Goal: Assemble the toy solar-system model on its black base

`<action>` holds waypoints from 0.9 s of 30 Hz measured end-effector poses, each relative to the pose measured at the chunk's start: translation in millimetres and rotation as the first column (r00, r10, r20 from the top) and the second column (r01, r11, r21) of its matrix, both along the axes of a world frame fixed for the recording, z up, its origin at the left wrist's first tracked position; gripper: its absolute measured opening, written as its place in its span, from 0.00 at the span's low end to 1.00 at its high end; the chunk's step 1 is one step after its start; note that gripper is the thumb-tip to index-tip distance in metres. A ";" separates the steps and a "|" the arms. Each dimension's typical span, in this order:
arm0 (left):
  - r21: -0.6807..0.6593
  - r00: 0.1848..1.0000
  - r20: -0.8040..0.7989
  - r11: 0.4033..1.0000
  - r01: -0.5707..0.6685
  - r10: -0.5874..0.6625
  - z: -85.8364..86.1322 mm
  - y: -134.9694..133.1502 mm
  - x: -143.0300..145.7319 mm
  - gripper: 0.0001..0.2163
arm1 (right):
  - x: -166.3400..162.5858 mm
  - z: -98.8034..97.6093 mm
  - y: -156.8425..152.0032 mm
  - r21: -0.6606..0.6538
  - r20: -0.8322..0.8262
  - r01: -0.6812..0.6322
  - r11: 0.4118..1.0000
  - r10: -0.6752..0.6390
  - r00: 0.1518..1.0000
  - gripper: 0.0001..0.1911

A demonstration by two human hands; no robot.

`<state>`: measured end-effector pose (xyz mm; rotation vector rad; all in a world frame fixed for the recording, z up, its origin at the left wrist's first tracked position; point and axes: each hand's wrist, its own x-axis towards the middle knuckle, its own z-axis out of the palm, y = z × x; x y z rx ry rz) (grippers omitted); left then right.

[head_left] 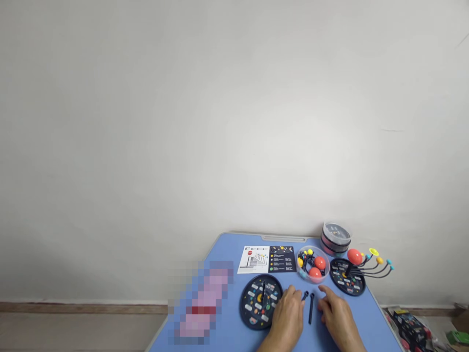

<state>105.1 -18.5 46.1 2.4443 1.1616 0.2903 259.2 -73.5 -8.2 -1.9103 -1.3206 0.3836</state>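
My left hand is closed at the right edge of a round black base printed with coloured planets. A small black rod with a ringed end sticks out by its fingertips, the rest hidden by the hand. On the base stands a short black post. A second black ringed rod lies on the table between my hands. To its right, my right hand has thumb and forefinger apart, with nothing visible between them.
Behind my hands are an instruction sheet and a clear bowl of red balls, small coloured balls and black pieces. An assembled planet model and stacked round containers stand at right. A pixelated pink patch covers the blue table's left side.
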 end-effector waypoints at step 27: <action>0.213 0.983 0.078 0.966 0.145 -0.165 -34.1 3.7 -7.7 0.26 | -28.8 24.8 12.6 -0.178 0.510 -0.044 0.983 0.131 0.850 0.19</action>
